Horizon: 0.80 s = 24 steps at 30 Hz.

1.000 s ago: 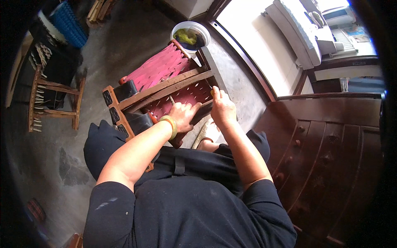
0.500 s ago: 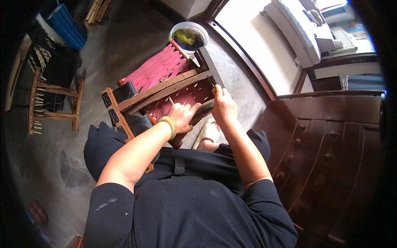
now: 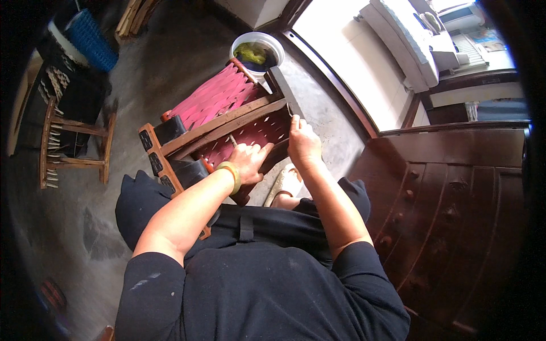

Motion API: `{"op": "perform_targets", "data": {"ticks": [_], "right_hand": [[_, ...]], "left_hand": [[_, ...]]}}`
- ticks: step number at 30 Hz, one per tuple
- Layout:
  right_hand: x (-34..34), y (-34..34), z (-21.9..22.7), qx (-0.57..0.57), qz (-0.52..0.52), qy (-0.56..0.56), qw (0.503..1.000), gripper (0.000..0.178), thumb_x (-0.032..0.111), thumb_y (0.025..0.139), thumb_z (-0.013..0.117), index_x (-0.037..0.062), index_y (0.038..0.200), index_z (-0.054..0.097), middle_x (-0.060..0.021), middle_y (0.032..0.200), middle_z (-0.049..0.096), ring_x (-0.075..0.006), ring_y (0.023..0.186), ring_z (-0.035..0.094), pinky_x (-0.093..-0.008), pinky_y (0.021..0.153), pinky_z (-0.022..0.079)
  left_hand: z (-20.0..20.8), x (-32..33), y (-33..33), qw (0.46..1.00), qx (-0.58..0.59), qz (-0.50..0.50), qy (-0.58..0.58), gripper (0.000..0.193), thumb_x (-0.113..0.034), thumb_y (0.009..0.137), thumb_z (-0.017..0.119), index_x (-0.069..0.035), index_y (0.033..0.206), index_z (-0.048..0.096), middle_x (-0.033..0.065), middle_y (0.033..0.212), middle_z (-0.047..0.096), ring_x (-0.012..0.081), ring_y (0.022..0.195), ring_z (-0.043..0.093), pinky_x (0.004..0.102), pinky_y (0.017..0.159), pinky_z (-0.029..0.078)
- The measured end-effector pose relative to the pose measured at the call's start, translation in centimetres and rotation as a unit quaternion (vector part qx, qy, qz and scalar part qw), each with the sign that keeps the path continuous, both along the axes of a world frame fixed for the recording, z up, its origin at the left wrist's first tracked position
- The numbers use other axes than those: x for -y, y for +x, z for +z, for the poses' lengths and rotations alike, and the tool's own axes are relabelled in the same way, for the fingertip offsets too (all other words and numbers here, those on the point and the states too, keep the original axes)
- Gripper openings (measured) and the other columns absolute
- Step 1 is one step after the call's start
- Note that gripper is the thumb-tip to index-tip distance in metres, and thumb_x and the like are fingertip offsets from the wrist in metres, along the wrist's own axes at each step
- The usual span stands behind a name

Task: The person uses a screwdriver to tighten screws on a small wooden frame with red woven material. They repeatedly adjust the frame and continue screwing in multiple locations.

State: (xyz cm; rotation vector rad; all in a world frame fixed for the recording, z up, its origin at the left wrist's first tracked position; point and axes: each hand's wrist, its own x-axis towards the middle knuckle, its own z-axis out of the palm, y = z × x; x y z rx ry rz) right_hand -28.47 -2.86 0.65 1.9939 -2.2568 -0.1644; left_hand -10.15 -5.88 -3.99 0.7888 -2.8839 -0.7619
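A wooden chair [image 3: 227, 122] with a pink woven strap seat lies tipped over in front of my knees. My left hand [image 3: 245, 162], with a bangle at the wrist, is wrapped over its near rail, the index finger pointing along the wood. A short pale stick [image 3: 233, 140] juts up by its fingers; whether they hold it cannot be told. My right hand [image 3: 304, 142] is closed around a thin tool [image 3: 290, 109] whose slim dark end meets the chair's right-hand wooden piece. Most of the tool is hidden in the fist.
A white bucket [image 3: 277, 46] with yellow-green material stands behind the chair. At left is another small wooden frame [image 3: 79, 162] with loose strap ends, near a blue woven roll [image 3: 94, 40]. A dark wooden door panel [image 3: 443, 227] fills the right side. My shoe [image 3: 286, 183] is below the chair.
My right hand has shifted slightly left and its wrist has turned a little, hiding the tool's yellowish part. My left hand stays in place on the rail.
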Motion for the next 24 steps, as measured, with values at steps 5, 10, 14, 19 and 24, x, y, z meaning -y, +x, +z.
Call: {"op": "perform_targets", "data": {"ticks": [5, 10, 14, 19, 24], "right_hand": [[-1.0, 2.6, -0.7, -0.015, 0.120, -0.001, 0.993, 0.045, 0.012, 0.084, 0.053, -0.0063, 0.125, 0.047, -0.0141, 0.100, 0.060, -0.0246, 0.091, 0.062, -0.0317, 0.070, 0.057], [-0.6, 1.2, 0.1, 0.054, 0.059, -0.003, 0.997, 0.039, 0.007, 0.081, 0.055, -0.0011, 0.118, 0.046, -0.0130, 0.096, 0.058, -0.0276, 0.087, 0.062, -0.0367, 0.066, 0.056], [0.8, -1.7, 0.5, 0.041, 0.004, -0.038, 0.998, 0.035, 0.005, 0.081, 0.054, -0.0009, 0.115, 0.048, -0.0135, 0.095, 0.058, -0.0291, 0.086, 0.063, -0.0367, 0.066, 0.056], [0.5, 0.3, 0.3, -0.026, 0.043, -0.005, 0.999, 0.040, 0.012, 0.084, 0.053, -0.0050, 0.120, 0.047, -0.0109, 0.092, 0.058, -0.0228, 0.084, 0.063, -0.0301, 0.064, 0.056], [-1.3, 4.1, 0.2, 0.040, 0.137, 0.014, 0.990, 0.042, 0.012, 0.083, 0.055, -0.0042, 0.121, 0.046, -0.0116, 0.094, 0.059, -0.0251, 0.088, 0.062, -0.0320, 0.068, 0.056]], "left_hand": [[-0.4, 0.3, -0.4, 0.999, 0.020, 0.000, 0.031, 0.080, -0.028, 0.060, 0.077, -0.004, 0.130, 0.047, 0.0168, 0.105, 0.060, 0.0342, 0.095, 0.061, 0.0448, 0.084, 0.049], [-0.8, 0.2, 0.0, 0.999, -0.040, 0.009, 0.011, 0.087, -0.029, 0.063, 0.076, -0.005, 0.138, 0.039, 0.0167, 0.104, 0.060, 0.0334, 0.096, 0.061, 0.0432, 0.086, 0.048], [0.2, 0.0, -0.2, 1.000, 0.019, -0.008, 0.000, 0.088, -0.033, 0.066, 0.075, -0.004, 0.140, 0.037, 0.0157, 0.106, 0.061, 0.0291, 0.102, 0.060, 0.0404, 0.087, 0.048], [-0.2, 0.1, -0.2, 1.000, -0.023, 0.001, -0.012, 0.074, -0.032, 0.066, 0.074, -0.003, 0.129, 0.048, 0.0173, 0.100, 0.061, 0.0329, 0.093, 0.061, 0.0426, 0.083, 0.048], [-0.3, 0.2, -0.2, 0.999, -0.016, 0.025, 0.020, 0.041, -0.031, 0.068, 0.072, -0.004, 0.097, 0.063, 0.0182, 0.091, 0.065, 0.0329, 0.087, 0.064, 0.0417, 0.081, 0.049]]}}
